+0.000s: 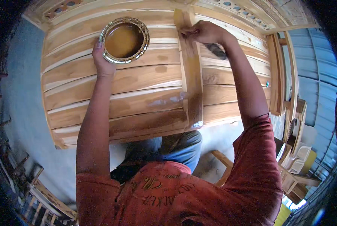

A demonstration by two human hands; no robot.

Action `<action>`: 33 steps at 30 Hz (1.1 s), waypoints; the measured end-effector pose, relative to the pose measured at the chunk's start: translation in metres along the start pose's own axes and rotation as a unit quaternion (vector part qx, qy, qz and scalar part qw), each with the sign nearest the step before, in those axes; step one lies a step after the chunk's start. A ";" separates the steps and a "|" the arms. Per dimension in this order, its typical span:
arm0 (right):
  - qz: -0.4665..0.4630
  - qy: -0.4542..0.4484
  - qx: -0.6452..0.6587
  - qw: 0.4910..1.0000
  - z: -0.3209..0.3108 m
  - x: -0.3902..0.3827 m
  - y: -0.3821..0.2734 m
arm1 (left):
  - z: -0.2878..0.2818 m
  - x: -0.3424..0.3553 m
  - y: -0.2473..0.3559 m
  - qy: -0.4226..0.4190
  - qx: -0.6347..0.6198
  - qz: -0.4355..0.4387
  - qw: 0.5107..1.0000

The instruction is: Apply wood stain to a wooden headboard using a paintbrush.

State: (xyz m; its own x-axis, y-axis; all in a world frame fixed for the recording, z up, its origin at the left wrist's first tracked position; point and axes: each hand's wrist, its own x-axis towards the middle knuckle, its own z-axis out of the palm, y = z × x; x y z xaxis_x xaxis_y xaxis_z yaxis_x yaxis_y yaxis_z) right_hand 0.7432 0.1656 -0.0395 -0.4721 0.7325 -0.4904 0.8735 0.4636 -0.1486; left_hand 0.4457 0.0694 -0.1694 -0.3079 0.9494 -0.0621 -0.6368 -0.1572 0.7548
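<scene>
My left hand (102, 60) grips a round, metal-rimmed container (124, 40) of cloudy brown liquid, held over the left part of a light wooden slatted panel (149, 90). My right hand (208, 33) is closed, its fingertips at the upper part of a vertical board (191, 83) that crosses the slats and looks darker and wet in places. What those fingers hold I cannot make out; a dark, blurry shape (217, 51) shows just under the hand, partly behind my wrist. Pale bluish patches lie on the lower slats near that board.
Carved trim with round holes (244, 15) runs along the panel's far edge. At the right are upright wooden rails (287, 75), stacked wooden pieces (296, 173) and a blue corrugated wall (319, 86). Wooden frames (44, 196) stand at the lower left. My legs show below the panel.
</scene>
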 end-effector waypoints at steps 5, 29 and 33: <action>-0.060 0.094 -0.078 0.991 0.004 0.022 0.059 | 0.000 -0.005 0.002 -0.006 0.028 0.013 1.000; -0.067 0.055 -0.067 0.994 -0.016 0.050 0.012 | 0.012 -0.008 0.006 -0.013 0.085 0.066 0.994; -0.022 0.003 -0.026 0.999 -0.010 0.006 -0.030 | -0.001 -0.001 0.004 -0.008 0.070 0.063 0.996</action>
State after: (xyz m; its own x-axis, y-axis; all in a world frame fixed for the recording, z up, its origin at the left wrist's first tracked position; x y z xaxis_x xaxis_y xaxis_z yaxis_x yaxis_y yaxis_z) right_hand 0.7128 0.1608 -0.0289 -0.5104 0.7144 -0.4787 0.8450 0.5198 -0.1253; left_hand 0.4423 0.0673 -0.1669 -0.3663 0.9292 0.0488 -0.4893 -0.2370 0.8393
